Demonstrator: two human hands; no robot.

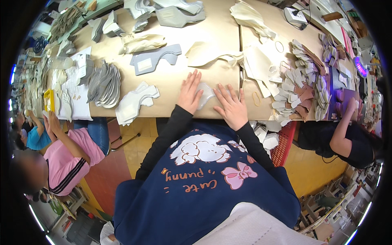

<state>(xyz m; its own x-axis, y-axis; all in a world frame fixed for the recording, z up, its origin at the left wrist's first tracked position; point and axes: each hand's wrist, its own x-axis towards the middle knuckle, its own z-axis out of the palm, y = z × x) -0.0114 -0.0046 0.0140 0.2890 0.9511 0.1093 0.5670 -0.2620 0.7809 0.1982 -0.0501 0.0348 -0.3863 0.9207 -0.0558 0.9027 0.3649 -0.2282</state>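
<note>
Now both hands lie flat and open on the table (pixel 163 104): left hand (pixel 190 93) and right hand (pixel 232 107) press the pale piece (pixel 206 94) between them, gripping nothing.

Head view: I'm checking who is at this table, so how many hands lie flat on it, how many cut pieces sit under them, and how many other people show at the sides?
Hands flat on the table: 2, left hand and right hand
Pale cut piece under them: 1
Other people: 3
Total: 6
</note>
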